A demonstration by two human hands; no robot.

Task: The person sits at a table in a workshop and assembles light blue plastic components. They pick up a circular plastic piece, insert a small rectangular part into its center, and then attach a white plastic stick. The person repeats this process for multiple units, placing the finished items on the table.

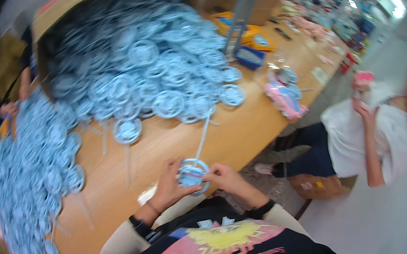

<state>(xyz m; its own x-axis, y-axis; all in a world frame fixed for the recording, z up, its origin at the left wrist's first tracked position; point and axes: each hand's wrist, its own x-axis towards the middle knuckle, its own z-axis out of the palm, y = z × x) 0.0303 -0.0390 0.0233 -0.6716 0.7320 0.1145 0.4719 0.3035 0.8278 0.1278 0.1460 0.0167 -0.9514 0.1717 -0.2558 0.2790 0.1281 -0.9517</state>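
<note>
In front of my chest I hold a round light-blue plastic piece (189,174), a ring with a disc inside it. From its top a thin pale strip (203,138) runs up toward the pile. My left hand (169,188) is closed on the ring's left side, thumb and fingers at its edge. My right hand (225,178) pinches its right side with the fingertips. Small details between the fingers are too blurred to make out. A large heap of similar light-blue round pieces (168,104) spills from a cardboard box (40,51) just beyond my hands.
A second heap of blue pieces (28,177) covers the table's (106,192) left side. Toward the far right are a yellow tray (256,40), a dark-blue bin (250,58), a metal post (244,9) and a pink-and-blue bundle (285,97). A seated person (366,135) is at the right, another (3,72) at the left.
</note>
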